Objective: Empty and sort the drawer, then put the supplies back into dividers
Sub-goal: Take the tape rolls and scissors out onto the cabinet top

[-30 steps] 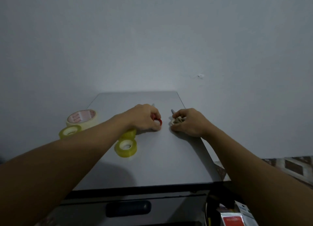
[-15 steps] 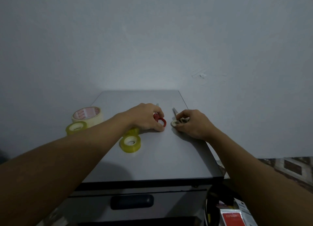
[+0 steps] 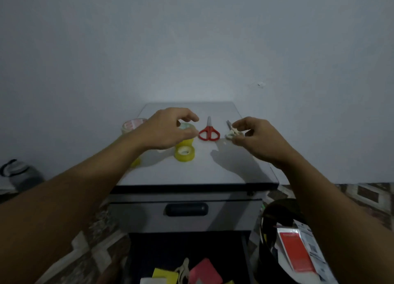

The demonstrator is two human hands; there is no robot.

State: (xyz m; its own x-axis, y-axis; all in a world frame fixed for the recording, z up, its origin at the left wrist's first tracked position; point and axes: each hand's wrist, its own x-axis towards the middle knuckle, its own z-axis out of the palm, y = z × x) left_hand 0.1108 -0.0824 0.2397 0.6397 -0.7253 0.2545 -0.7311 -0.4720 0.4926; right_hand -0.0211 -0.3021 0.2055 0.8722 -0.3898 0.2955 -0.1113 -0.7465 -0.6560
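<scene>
Red scissors lie blades-away between the left hand's empty, loosely curled fingers and the right hand pinching white scissors.

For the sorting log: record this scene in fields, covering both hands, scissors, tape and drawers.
left hand: hovers above the top, holds nothing
right hand: pinches cream scissors by the handles
red scissors: lying free on cabinet top, blades pointing away
yellow tape roll: flat, near left hand
printed tape roll: far left, partly hidden by left hand
upper drawer: closed
lower drawer: open, note pads inside
</scene>
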